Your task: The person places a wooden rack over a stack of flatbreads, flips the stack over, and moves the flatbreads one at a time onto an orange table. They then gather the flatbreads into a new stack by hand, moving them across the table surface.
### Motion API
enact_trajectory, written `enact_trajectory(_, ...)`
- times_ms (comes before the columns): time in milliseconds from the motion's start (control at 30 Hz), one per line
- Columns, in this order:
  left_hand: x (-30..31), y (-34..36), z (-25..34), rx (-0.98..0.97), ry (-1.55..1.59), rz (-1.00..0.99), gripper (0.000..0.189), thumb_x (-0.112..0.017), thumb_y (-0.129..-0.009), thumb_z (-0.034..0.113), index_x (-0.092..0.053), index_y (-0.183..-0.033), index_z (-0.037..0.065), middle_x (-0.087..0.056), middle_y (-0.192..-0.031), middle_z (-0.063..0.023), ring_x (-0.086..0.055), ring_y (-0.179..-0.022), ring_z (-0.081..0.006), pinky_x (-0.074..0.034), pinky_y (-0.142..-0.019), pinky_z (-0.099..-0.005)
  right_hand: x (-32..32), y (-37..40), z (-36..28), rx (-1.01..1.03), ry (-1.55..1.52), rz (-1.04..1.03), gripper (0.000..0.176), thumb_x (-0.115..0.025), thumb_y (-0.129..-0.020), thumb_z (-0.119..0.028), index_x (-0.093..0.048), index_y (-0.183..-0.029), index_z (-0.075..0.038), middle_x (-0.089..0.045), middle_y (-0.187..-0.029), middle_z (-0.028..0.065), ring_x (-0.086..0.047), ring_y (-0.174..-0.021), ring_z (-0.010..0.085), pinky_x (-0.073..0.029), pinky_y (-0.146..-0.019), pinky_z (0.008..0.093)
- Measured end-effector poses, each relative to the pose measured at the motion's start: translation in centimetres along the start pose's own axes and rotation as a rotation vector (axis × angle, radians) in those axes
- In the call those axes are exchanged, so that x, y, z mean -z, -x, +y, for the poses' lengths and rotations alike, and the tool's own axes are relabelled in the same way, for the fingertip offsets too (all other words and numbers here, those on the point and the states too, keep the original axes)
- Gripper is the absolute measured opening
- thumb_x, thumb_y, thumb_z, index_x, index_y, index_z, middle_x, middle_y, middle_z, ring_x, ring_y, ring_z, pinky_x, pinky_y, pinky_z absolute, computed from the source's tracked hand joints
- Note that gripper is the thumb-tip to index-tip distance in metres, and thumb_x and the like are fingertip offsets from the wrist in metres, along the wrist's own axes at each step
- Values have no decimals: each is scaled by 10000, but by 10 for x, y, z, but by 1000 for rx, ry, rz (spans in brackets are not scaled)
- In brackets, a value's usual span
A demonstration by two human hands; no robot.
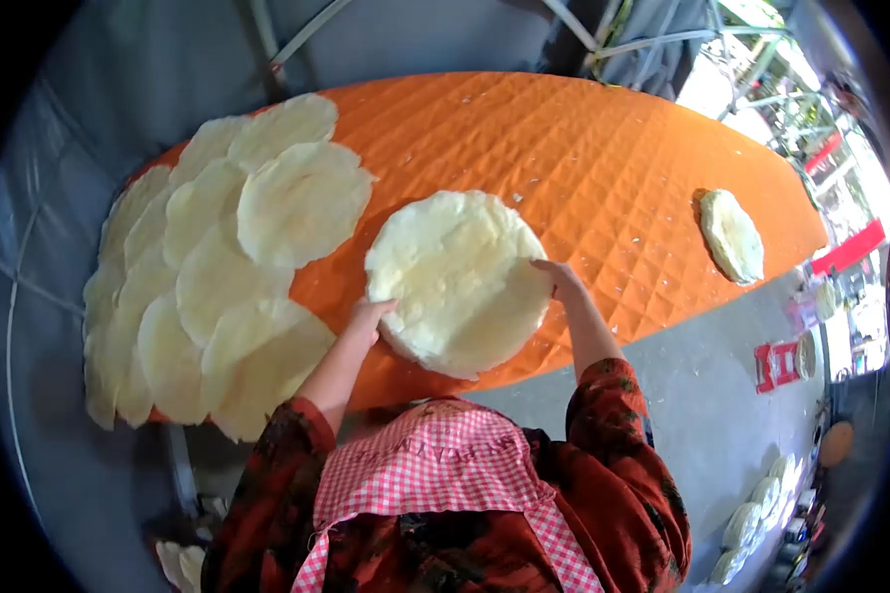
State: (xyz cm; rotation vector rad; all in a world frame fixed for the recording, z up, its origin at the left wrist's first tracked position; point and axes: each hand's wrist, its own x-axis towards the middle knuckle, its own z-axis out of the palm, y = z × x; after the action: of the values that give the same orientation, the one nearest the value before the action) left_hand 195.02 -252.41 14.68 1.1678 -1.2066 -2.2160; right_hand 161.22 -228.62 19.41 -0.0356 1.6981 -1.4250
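The head view shows a big pale pile [460, 282] of what look like thin rounds in the middle of the orange table [603, 178], by its near edge. The left hand [369, 316] pinches its left side, thumb on top, and the right hand [561, 281] pinches its right side. The worst thing might be the pile tipping over the near edge, if it gets pulled too close. It could also sag, slip apart or tear, because only its two sides are pinched and it looks floppy. On the left, lots of flat rounds [302, 208] lie on top of each other and get in the way on that side; a bump might crease them. A smaller pile [732, 237] sits far off to the right. Little white crumbs [517, 197] dot the table and might stick to things.
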Motion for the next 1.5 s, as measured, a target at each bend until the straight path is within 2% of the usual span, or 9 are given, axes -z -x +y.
enact_trajectory(300,-16,69,46,343,116,124,601,-704,-791,330,-480,-1272,47,-526,-1251,-123,-520,-1129,-248,-445,-907,-419,11,-27,19,-34,-25,-105,466,-644,-846,-214,-538,-1185,88,-605,-1133,190,-609,-1006,316,-475,-914,443)
enact_trajectory(367,-4,70,1,162,19,231,560,-718,-768,326,-511,-1225,78,-588,-1111,-106,-558,-1022,-225,-443,-870,-423,29,-60,34,-212,-197,-404,468,-622,-851,-234,-543,-1186,82,-597,-1161,202,-604,-1022,315,-452,-947,456)
enact_trajectory(400,6,66,-19,-12,93,-3,553,-729,-759,234,-509,-1237,65,-590,-1111,-83,-575,-993,-215,-468,-851,-403,21,-48,30,-161,-74,-391,479,-604,-852,-268,-551,-1185,72,-599,-1172,198,-600,-1042,296,-426,-982,446)
enact_trajectory(500,-20,75,-11,-94,73,14,596,-728,-643,-31,-532,-1204,27,-607,-1095,-81,-600,-948,-204,-527,-747,-341,26,-56,38,-4,-6,-109,390,-649,-815,-276,-630,-1104,-15,-653,-1045,105,-628,-937,215,-492,-841,378)
enact_trajectory(733,-9,34,-3,-301,-130,278,577,-627,-661,-50,-395,-1188,-11,-530,-1130,-112,-546,-964,-211,-451,-807,-329,24,-22,43,25,-150,-175,269,-705,-749,-165,-679,-964,-7,-673,-878,104,-658,-770,240,-531,-687,363)
enact_trajectory(933,17,0,6,-47,-375,265,453,-588,-686,-32,-436,-1113,-21,-541,-1062,-115,-547,-885,-210,-451,-750,-335,19,26,62,-144,-367,-282,412,-674,-789,-195,-594,-1135,14,-650,-1049,133,-644,-927,241,-538,-767,414)
enact_trajectory(1033,-2,23,31,20,-397,257,449,-588,-685,-28,-434,-1107,-23,-546,-1047,-121,-552,-873,-218,-452,-746,-349,3,35,15,-100,-310,-139,396,-698,-756,-251,-646,-1032,29,-676,-911,137,-666,-763,267,-543,-705,383)
enact_trajectory(1367,4,15,-5,-121,-492,374,510,-536,-799,92,-385,-1275,-10,-467,-1245,-158,-493,-1101,-260,-453,-844,-393,-17,2,31,100,344,275,586,-698,-707,-482,-675,-971,41,-677,-917,203,-667,-824,298,-512,-737,393)
enact_trajectory(1500,-41,45,15,-158,-231,172,488,-494,-857,99,-411,-1332,24,-501,-1296,-163,-539,-1141,-266,-473,-915,-388,-17,-5,36,166,621,342,706,-657,-713,-617,-664,-983,35,-669,-950,196,-649,-902,309,-499,-763,419)
